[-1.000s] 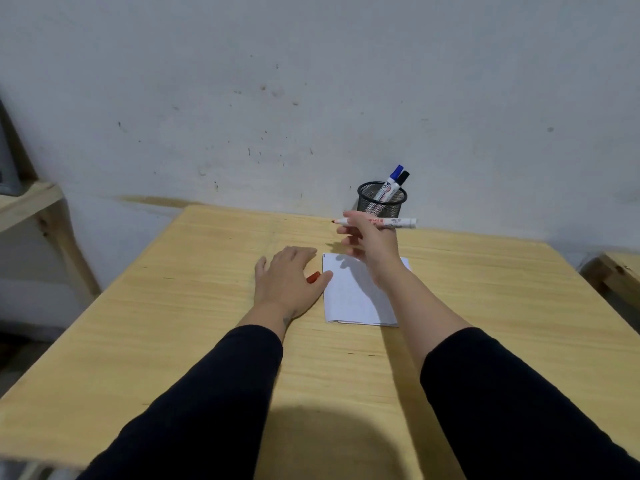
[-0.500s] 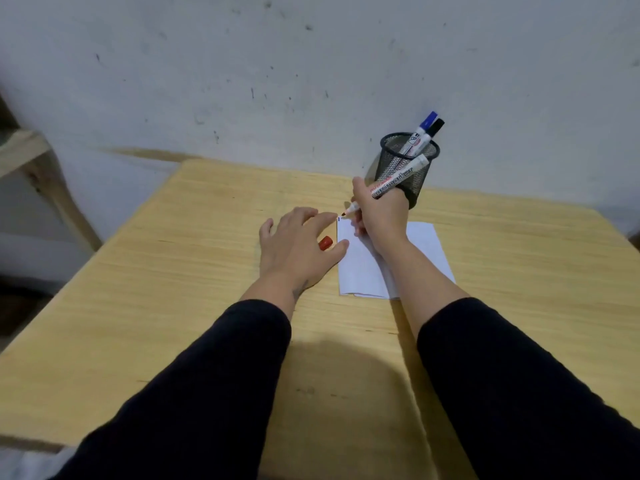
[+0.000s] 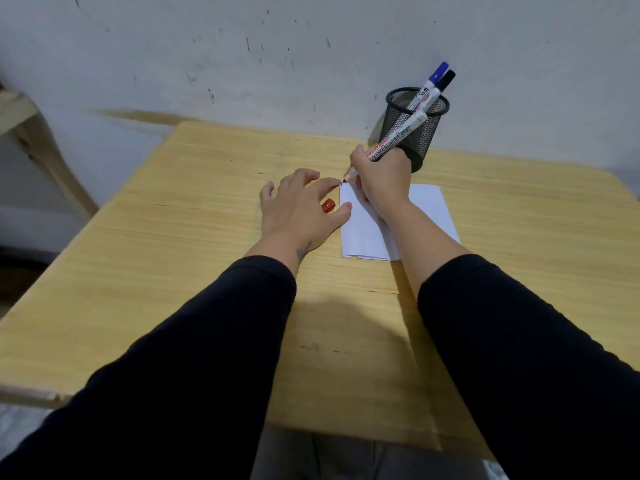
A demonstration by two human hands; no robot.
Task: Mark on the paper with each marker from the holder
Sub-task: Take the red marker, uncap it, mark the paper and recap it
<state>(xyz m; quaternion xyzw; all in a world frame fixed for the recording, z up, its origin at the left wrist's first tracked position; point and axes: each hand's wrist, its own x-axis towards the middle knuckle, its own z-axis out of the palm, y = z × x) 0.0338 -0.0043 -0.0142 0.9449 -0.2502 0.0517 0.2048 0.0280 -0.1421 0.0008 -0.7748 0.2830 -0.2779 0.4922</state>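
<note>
right now the right hand [image 3: 381,178] grips a white marker [image 3: 394,142] in a writing hold, fingers wrapped round the barrel, and the red tip is down at the far left corner of the paper [image 3: 429,216]. a tiny dark mark sits at that corner, right at the tip. the marker's back end slants up and away, crossing in front of the holder [image 3: 414,128].

the paper is a white folded sheet lying flat on the wooden table [image 3: 194,237], just on the near side of the holder. the right wrist and forearm lie across its middle, so part of the sheet is hidden.

the left hand [image 3: 298,209] lies palm down on the table just left of the paper, fingers spread a little and holding nothing tight; its thumb touches the paper's left edge and its forefinger reaches to the far left corner. the red cap [image 3: 328,205] lies between that thumb and forefinger, just beside the paper's left edge. whether the hand presses on the cap i cannot tell.

the holder is a black mesh cup standing upright beyond the paper, near the wall [image 3: 311,46]. two markers lean in it toward the right: one with a blue cap [image 3: 437,71] and one with a black cap [image 3: 447,80], side by side.

dark sleeves [image 3: 207,358] cover both forearms.
</note>
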